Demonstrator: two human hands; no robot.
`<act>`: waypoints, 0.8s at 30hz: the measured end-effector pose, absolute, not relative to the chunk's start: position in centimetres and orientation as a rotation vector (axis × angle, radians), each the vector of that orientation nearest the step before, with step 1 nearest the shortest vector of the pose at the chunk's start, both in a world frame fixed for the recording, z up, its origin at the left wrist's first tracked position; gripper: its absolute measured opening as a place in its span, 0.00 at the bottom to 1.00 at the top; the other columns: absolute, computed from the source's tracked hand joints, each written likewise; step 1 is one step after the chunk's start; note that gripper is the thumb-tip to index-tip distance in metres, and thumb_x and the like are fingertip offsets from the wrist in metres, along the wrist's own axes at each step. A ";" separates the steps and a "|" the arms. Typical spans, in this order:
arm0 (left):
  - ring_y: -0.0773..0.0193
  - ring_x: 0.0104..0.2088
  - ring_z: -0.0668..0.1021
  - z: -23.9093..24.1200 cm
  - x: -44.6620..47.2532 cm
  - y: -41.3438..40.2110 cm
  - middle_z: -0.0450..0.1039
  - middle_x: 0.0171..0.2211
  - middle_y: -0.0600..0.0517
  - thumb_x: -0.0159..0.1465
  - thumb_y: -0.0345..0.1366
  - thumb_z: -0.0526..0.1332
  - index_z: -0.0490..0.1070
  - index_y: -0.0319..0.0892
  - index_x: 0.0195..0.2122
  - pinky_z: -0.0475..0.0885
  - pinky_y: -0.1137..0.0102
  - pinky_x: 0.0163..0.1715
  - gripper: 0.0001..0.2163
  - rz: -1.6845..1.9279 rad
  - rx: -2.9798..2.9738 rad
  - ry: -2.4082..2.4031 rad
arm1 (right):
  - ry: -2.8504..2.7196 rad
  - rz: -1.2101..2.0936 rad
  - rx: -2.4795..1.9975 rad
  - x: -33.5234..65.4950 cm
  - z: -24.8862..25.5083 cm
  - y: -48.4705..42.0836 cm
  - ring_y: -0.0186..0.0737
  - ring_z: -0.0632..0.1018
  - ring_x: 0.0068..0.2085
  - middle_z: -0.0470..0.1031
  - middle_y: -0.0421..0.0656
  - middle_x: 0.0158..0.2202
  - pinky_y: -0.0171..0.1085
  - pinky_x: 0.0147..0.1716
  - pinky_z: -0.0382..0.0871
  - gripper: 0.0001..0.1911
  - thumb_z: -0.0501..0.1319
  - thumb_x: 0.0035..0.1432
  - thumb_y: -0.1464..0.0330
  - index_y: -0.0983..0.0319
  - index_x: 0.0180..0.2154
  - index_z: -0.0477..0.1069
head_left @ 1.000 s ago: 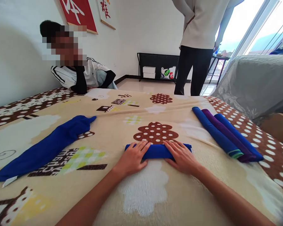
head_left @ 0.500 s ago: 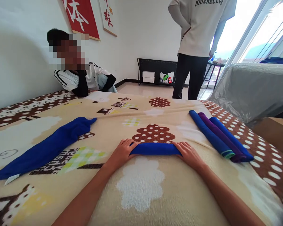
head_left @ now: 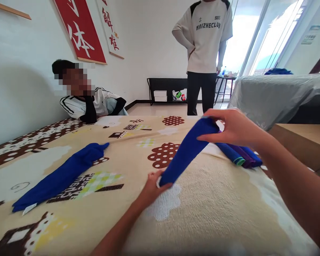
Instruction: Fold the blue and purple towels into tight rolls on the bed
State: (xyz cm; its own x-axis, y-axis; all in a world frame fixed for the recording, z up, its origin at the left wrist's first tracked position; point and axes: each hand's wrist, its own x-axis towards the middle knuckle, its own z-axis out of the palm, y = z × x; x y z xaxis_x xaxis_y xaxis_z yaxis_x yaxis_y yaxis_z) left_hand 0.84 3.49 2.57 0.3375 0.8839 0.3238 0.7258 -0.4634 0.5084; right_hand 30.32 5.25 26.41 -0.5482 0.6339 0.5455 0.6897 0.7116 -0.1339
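A rolled blue cloth (head_left: 188,151) is lifted off the patterned blanket (head_left: 138,149), slanting up to the right. My right hand (head_left: 233,128) grips its upper end, fingers closed round it. My left hand (head_left: 152,188) holds the lower end just above the blanket. Behind my right hand lie three finished rolls (head_left: 241,156), two blue and one purple, side by side. An unrolled blue cloth (head_left: 61,174) lies spread at the left.
One person (head_left: 93,103) leans on the blanket's far left edge. Another person (head_left: 202,53) in a white shirt stands beyond the far edge. A grey covered sofa (head_left: 277,94) and a wooden surface (head_left: 301,135) are at the right.
The rolled cloth lay flat under both my hands; now both hands have picked it up, the right end raised and carried towards the three rolls. The camera has tilted upward.
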 end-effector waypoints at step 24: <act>0.53 0.48 0.80 -3.9 7.1 -2.7 0.78 0.50 0.43 0.63 0.39 0.65 0.65 0.42 0.59 0.70 0.60 0.49 0.24 0.929 2.619 1.045 | -2.220 -0.321 -1.320 41.8 28.5 1.5 0.34 0.76 0.27 0.78 0.40 0.31 0.35 0.26 0.68 0.28 0.70 0.47 0.44 0.56 0.42 0.76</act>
State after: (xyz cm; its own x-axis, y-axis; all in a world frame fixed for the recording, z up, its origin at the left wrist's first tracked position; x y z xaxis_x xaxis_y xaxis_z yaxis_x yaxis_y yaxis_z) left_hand 7.06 -2.72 -3.95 0.5597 0.6703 0.4874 0.5625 -0.7391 0.3705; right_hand 41.83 1.54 28.48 -0.3804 0.7405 0.5541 0.8671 0.4939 -0.0647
